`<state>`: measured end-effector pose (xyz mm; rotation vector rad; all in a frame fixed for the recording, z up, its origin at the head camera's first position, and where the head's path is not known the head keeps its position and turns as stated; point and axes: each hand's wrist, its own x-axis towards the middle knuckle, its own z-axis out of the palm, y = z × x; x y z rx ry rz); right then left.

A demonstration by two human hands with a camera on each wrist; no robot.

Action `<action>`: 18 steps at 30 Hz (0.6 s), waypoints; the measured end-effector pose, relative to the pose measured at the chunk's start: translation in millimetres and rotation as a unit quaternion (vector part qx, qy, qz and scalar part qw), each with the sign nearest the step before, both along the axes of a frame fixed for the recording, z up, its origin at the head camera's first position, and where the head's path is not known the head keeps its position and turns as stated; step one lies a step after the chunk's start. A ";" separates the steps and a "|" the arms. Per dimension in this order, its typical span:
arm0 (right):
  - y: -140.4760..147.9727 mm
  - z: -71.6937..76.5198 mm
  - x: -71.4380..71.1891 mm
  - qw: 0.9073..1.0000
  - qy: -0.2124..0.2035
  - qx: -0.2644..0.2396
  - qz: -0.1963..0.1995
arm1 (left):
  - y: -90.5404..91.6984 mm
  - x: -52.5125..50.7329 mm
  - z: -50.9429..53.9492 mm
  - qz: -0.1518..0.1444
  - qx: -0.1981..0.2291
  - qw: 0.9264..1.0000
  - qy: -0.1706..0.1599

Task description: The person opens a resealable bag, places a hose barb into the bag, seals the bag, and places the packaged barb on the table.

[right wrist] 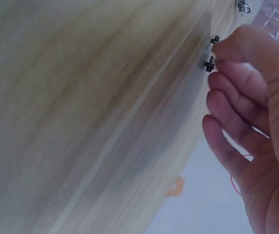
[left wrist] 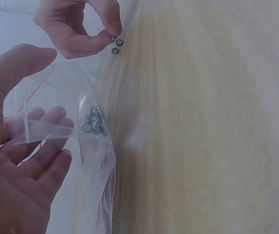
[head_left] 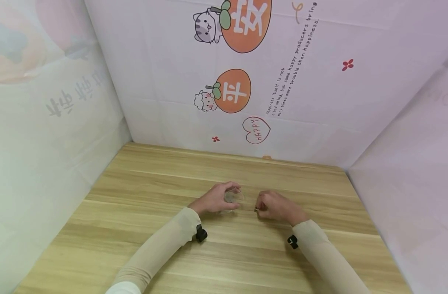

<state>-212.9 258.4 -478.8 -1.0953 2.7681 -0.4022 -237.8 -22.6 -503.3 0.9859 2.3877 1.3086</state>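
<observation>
Transparent plastic is showing small metal fasteners (left wrist: pixel 94 121) inside a zip bag (left wrist: pixel 98 158), which the left hand (head_left: pixel 217 198) is holding with thumb and fingers curving widely round it; near the bag, over the worktop (head_left: pixel 246 257), the right hand (head_left: pixel 275 205) is pinching a few loose fasteners (right wrist: pixel 209 64) at its fingertips

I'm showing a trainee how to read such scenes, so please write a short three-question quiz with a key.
1. What is the left hand at: (a) a spoon, (b) a clear bag, (c) a book?
2. True or false: the bag is empty.
3. What is at the fingertips of the right hand?

Key:
1. b.
2. False; small metal parts show inside.
3. More small metal parts.
</observation>
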 end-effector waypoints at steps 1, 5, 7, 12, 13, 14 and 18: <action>-0.4 0.5 0.3 1.000 -0.003 -0.001 -0.002 | 0.0 -0.2 -0.3 0.000 0.000 1.000 0.001; -0.4 2.2 1.2 1.000 -0.010 -0.009 -0.007 | 0.2 -0.1 -0.3 0.003 -0.003 1.000 0.003; -0.3 2.3 1.6 1.000 -0.008 -0.014 -0.007 | 0.2 0.0 -0.2 0.003 -0.003 1.000 0.003; -1.0 4.9 3.2 1.000 0.001 -0.018 -0.004 | -0.4 -0.1 -1.3 0.000 -0.003 1.000 0.003; -1.7 6.3 3.6 1.000 0.001 -0.017 -0.004 | -0.5 -0.2 -1.6 0.000 -0.003 1.000 0.003; -2.1 7.8 3.9 1.000 0.002 -0.016 -0.004 | -0.5 -0.2 -1.7 0.000 -0.002 1.000 0.003; -4.6 14.1 4.0 1.000 0.004 -0.017 -0.003 | 0.2 -0.7 -2.2 -0.001 -0.001 1.000 0.005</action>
